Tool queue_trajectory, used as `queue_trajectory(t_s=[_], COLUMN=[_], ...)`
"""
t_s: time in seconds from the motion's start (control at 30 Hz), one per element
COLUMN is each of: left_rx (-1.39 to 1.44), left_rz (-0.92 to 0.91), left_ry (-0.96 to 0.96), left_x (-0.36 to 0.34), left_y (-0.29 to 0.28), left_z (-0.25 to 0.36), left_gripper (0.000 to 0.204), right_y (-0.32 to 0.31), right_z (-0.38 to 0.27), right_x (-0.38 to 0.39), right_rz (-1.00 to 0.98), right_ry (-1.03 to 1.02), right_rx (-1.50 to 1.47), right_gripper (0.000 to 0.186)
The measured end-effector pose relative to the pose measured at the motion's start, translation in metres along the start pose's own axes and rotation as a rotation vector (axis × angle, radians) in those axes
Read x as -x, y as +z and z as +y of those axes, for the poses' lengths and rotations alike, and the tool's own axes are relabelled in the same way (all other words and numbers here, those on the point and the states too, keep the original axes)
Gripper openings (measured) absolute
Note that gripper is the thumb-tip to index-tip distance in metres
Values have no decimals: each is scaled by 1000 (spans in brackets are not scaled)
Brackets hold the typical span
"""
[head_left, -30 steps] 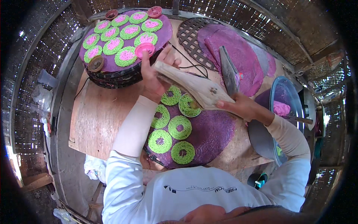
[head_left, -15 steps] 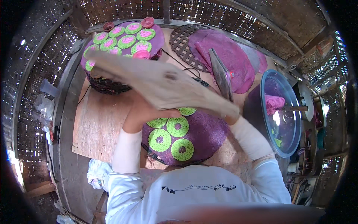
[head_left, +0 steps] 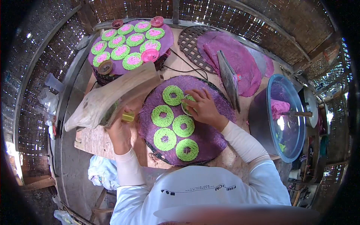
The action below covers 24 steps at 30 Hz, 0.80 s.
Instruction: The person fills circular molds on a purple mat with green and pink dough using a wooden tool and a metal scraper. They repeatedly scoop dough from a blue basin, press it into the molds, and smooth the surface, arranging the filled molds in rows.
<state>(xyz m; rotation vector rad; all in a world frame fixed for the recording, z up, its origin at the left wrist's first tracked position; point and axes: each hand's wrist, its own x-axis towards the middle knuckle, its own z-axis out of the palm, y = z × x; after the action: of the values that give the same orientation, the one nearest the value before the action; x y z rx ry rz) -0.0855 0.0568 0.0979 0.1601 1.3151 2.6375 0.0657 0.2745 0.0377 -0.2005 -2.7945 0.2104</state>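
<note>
My left hand (head_left: 120,137) is closed around a long pale wooden press (head_left: 112,93), held up tilted over the left of the table. A yellow-green piece (head_left: 128,116) shows beside its fingers. Low over a round purple mat (head_left: 210,138), my right hand (head_left: 205,108) has its thumb and fingers about a thin white ring (head_left: 184,109) with green strands inside. Around it on the mat lie several green noodle-like rings, such as a near one (head_left: 187,150), each with a hole in its middle. Part of the white ring is hidden under my fingers.
At the back left, a purple-topped stack (head_left: 108,67) bears several green-and-pink rounds and small red cups. Purple cloths (head_left: 240,63) and a woven tray (head_left: 189,47) lie at the back. A dark board (head_left: 228,78) stands upright. A blue-rimmed tub (head_left: 273,150) with pink dough is at right.
The wooden press has swung left, off the mat, into my left hand alone. My right hand has let go of it and come down to the white ring. More green rings are uncovered.
</note>
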Motion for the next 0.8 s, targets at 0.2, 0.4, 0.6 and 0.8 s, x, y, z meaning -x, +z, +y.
queue_trajectory(t_s=[0.2, 0.4, 0.6, 0.8], left_rx=[-47, -85, -124, -116], left_rz=[-92, -138, -123, -11], left_ry=[18, 26, 15, -24], left_x=[-3, -5, -4, -6], left_y=[-2, -3, 2, 1], left_z=[-6, -9, -8, -8], left_gripper=[22, 21, 18, 19], right_y=[-4, 0, -3, 1], right_z=[4, 3, 9, 10], right_x=[3, -2, 4, 7], right_rz=[-28, 4, 25, 19], right_ry=[1, 21, 25, 56], right_rx=[12, 9, -10, -29], right_gripper=[29, 27, 23, 26])
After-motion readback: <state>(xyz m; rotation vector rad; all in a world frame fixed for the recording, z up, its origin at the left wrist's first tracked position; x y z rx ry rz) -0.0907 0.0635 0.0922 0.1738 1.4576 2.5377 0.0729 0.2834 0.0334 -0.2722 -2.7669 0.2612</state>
